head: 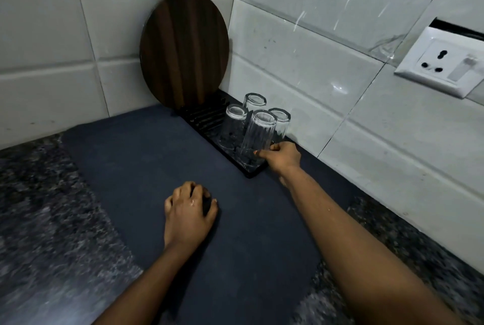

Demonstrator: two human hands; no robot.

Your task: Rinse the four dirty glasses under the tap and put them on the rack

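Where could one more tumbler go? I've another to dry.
The rack's far end, between the round wooden board and the four upturned glasses, shows bare slats. The dark mat between rack and left hand is open too. The near end is crowded: the right hand holds the front glass.

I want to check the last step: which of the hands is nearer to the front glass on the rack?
The right hand: its fingers grip the front glass near the bottom. The left hand rests on the dark mat, well short of the rack.
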